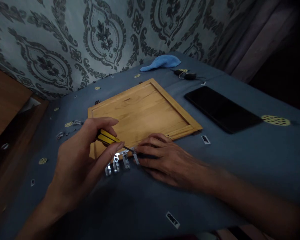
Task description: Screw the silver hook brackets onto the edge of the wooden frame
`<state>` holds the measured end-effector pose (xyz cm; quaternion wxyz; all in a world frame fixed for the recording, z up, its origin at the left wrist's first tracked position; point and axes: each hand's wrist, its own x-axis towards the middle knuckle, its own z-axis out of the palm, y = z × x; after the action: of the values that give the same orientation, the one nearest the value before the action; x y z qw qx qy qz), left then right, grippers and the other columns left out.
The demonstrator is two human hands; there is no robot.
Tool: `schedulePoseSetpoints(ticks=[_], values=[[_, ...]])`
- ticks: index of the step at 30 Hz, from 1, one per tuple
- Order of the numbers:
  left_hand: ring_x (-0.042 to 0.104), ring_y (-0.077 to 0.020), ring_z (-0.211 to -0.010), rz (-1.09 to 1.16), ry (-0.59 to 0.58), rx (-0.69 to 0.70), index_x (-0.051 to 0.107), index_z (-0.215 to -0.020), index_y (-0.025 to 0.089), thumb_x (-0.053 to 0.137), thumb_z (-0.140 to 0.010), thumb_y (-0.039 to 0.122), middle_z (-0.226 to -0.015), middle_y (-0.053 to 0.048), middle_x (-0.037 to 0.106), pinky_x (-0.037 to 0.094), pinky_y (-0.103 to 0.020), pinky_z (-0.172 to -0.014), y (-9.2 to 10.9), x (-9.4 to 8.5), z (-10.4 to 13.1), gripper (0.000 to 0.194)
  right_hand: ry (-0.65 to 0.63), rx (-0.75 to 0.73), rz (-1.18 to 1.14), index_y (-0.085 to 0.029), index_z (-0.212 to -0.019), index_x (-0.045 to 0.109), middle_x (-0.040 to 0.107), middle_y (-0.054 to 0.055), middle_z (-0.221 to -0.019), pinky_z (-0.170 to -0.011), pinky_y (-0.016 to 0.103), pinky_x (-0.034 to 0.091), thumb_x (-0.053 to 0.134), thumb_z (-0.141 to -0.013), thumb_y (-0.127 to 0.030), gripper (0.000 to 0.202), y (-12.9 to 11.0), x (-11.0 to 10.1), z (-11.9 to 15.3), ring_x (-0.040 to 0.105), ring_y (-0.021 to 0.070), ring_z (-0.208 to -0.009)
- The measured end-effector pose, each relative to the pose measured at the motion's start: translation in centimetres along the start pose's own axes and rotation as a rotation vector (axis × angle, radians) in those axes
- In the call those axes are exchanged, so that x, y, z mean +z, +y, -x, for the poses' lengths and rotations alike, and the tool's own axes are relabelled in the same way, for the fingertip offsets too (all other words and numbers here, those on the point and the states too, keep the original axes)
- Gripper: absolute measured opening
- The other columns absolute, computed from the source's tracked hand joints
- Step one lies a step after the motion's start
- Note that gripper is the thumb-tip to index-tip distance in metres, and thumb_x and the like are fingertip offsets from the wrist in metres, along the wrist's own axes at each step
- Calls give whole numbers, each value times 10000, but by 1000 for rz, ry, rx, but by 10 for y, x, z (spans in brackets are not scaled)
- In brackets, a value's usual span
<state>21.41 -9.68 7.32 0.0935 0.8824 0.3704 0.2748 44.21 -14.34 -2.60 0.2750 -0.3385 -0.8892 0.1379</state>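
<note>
One yellow-handled screwdriver (109, 137) pinched in my left hand (77, 158), tip angled down to metal hook rail (116, 160) at wooden panel's (140, 110) near edge; my right hand (166, 160) alongside, probably bracing panel, grip hidden.

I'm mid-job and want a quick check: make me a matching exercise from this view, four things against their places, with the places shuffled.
Things:
1. Yellow-and-black handled screwdriver
2. Light-blue crumpled cloth
3. Black rectangular phone
4. Shiny silver metal hooks

Places:
A. To the right of the framed wooden panel in the picture
B. Along the panel's near edge
C. Gripped in the left hand
D. Beyond the panel, near the patterned grey wall covering

Pairs: 1-C; 2-D; 3-A; 4-B
</note>
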Motion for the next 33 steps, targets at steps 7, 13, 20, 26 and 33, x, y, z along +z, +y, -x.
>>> schedulePoseSetpoints(ticks=[7,13,20,26,33], values=[[683,-161,-1060,119,-50,9,582,-1295,322,635,-949,164,-1093,25,693,544,-283,-894,1,-6,0,384,19,-4,8,-198,-1173,722,709,89,-1261,-1086,462,387,600,-973,-194,234,0,1,0,562,262,-1189],[697,-164,-970,96,17,36,599,-1298,307,629,-956,183,-1063,17,700,569,-271,-788,3,-11,-2,365,10,-4,9,-195,-1182,721,714,91,-1232,-1080,471,394,592,-981,-198,238,1,1,0,563,258,-1192],[673,-156,-1052,139,-59,-11,572,-1321,312,634,-952,159,-1099,20,678,536,-276,-896,1,-5,1,405,11,-11,18,-184,-1190,722,709,89,-1265,-1085,462,389,612,-972,-193,245,1,0,0,564,258,-1193],[670,-161,-1077,107,-70,-2,555,-1329,311,617,-970,179,-1111,17,679,527,-282,-913,0,-4,1,387,13,-6,13,-198,-1176,721,707,80,-1278,-1092,452,377,591,-984,-201,232,0,0,-1,564,260,-1197],[700,-174,-1062,-27,-94,63,540,-1318,273,594,-976,201,-1109,-2,706,563,-274,-903,2,-5,-2,354,8,-9,2,-183,-1187,720,706,100,-1264,-1088,479,393,582,-977,-191,252,1,1,-1,559,264,-1191]])
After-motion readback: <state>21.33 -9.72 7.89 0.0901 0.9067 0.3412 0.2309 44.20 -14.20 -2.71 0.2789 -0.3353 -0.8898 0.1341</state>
